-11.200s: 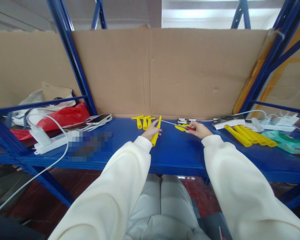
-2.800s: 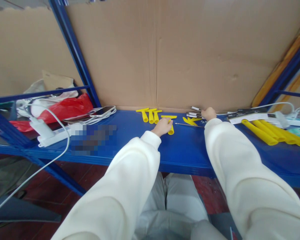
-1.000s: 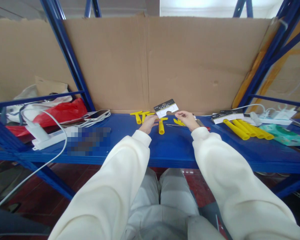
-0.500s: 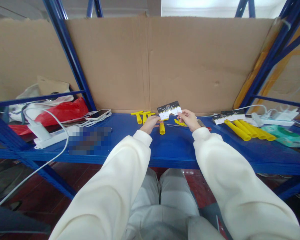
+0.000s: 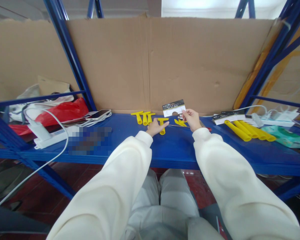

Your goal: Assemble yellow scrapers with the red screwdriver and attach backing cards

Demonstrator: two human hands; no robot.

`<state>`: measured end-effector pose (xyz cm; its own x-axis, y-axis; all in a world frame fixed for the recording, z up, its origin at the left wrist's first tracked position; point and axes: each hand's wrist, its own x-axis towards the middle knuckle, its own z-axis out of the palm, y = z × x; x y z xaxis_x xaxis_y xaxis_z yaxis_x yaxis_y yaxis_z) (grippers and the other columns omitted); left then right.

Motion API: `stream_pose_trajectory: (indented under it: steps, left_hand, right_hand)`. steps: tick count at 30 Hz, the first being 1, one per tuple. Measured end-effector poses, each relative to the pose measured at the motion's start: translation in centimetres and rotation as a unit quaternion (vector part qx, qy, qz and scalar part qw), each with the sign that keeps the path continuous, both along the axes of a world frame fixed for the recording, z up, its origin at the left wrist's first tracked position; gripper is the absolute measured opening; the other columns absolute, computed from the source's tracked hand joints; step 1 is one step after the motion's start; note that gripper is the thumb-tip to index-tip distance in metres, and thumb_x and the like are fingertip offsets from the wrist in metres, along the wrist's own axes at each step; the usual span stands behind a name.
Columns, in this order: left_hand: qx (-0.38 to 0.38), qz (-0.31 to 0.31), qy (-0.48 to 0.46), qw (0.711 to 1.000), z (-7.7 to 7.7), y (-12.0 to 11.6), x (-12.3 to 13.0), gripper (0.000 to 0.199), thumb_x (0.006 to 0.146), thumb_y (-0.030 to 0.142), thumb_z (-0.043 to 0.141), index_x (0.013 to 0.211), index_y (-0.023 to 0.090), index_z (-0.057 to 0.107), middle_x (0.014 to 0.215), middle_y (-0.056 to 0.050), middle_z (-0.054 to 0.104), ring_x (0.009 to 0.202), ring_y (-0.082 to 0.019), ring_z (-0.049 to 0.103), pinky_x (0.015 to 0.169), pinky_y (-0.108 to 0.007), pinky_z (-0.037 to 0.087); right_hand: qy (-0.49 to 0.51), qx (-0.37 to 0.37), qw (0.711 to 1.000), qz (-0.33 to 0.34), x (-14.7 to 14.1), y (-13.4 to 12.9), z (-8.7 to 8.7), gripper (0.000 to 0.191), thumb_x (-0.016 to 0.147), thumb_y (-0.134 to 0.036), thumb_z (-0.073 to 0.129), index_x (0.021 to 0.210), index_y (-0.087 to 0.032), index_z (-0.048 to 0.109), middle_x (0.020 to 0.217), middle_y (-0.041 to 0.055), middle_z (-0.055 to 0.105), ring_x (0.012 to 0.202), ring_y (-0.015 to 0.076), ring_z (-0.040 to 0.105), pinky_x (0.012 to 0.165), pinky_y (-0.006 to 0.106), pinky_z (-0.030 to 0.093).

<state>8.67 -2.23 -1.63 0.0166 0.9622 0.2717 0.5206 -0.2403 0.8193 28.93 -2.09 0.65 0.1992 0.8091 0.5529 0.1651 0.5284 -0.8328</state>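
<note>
Pinched in my right hand [image 5: 192, 119] is a black-and-white printed card [image 5: 174, 108] with a notch in its lower edge, held up above the shelf. My left hand [image 5: 156, 128] has its thumb and fingers apart, beside a yellow T-shaped plastic piece [image 5: 162, 129]; whether it touches the piece I cannot tell. Behind that hand stand several yellow T-shaped pieces [image 5: 139, 118] in a row. Small yellow parts [image 5: 180, 122] lie between my hands, with a thin rod [image 5: 176, 125], perhaps a screwdriver shaft, in front of them.
On the right, yellow tube-like handles [image 5: 240, 130] lie by another printed card [image 5: 228, 117], near a green packet [image 5: 285, 136] and white chargers. A phone [image 5: 100, 114], a white power strip [image 5: 52, 137] and a red bag [image 5: 62, 111] are on the left. Cardboard [image 5: 190, 63] walls the back.
My left hand has let go of the card and moved slightly down and right, its fingers spreading. The card, held by my right hand alone, has shifted a little right.
</note>
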Motion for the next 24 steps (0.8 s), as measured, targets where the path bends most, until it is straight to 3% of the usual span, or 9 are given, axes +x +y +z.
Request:
stream_pose_trajectory:
  steps: [3, 9, 13, 16, 20, 24]
  left_hand:
    - [-0.036, 0.008, 0.054, 0.998, -0.1, -0.3, 0.1, 0.064, 0.059, 0.040, 0.082, 0.116, 0.020, 0.061, 0.119, -0.016, 0.067, 0.128, -0.040, 0.054, 0.109, -0.050, 0.034]
    - [-0.059, -0.055, 0.010, 0.997, 0.0, -0.1, -0.2, 0.042, 0.061, 0.008, 0.068, 0.101, 0.022, 0.068, 0.093, -0.007, 0.072, 0.105, -0.032, 0.067, 0.100, -0.044, 0.046]
    - [-0.052, -0.056, -0.062, 0.995, -0.1, 0.2, 0.1, 0.037, 0.062, 0.000, 0.064, 0.093, 0.019, 0.070, 0.087, -0.007, 0.071, 0.095, -0.029, 0.068, 0.090, -0.038, 0.053]
    - [-0.056, -0.023, -0.141, 0.988, 0.3, 0.2, 0.6, 0.044, 0.065, 0.000, 0.066, 0.106, 0.017, 0.069, 0.102, -0.010, 0.070, 0.088, -0.022, 0.068, 0.075, -0.030, 0.055]
    - [-0.053, 0.020, -0.296, 0.954, 1.1, 0.3, 0.8, 0.065, 0.071, 0.002, 0.067, 0.132, 0.021, 0.054, 0.128, -0.013, 0.060, 0.080, -0.013, 0.065, 0.054, -0.017, 0.049]
    - [-0.018, 0.032, -0.398, 0.917, 1.7, 0.5, 0.5, 0.055, 0.080, 0.005, 0.065, 0.131, 0.022, 0.055, 0.121, -0.010, 0.063, 0.072, -0.009, 0.063, 0.045, -0.013, 0.040]
  right_hand:
    - [0.002, 0.001, 1.000, -0.004, -0.1, 0.0, 0.0, 0.039, 0.075, -0.054, 0.073, 0.063, -0.022, 0.053, 0.055, -0.0032, 0.057, 0.043, 0.0085, 0.045, 0.044, 0.023, 0.042]
    - [0.012, -0.001, 1.000, 0.002, -0.2, -0.1, 0.1, 0.039, 0.075, -0.050, 0.075, 0.060, -0.021, 0.052, 0.052, -0.0043, 0.054, 0.041, 0.0071, 0.043, 0.043, 0.022, 0.040]
    - [0.019, -0.001, 1.000, 0.004, -0.2, -0.2, 0.1, 0.039, 0.075, -0.048, 0.076, 0.060, -0.020, 0.052, 0.050, -0.0053, 0.053, 0.040, 0.0058, 0.042, 0.042, 0.020, 0.039]
    - [0.027, -0.003, 1.000, 0.002, -0.2, -0.3, 0.2, 0.040, 0.075, -0.047, 0.076, 0.060, -0.020, 0.051, 0.048, -0.0060, 0.052, 0.039, 0.0052, 0.042, 0.040, 0.018, 0.038]
    - [0.035, -0.003, 0.999, 0.005, -0.2, -0.2, 0.2, 0.039, 0.075, -0.045, 0.077, 0.059, -0.020, 0.052, 0.047, -0.0061, 0.052, 0.038, 0.0048, 0.041, 0.039, 0.017, 0.037]
    - [0.038, -0.004, 0.999, 0.027, -0.3, -0.3, 0.1, 0.038, 0.075, -0.045, 0.077, 0.060, -0.019, 0.053, 0.049, -0.0054, 0.054, 0.039, 0.0048, 0.043, 0.040, 0.017, 0.037]
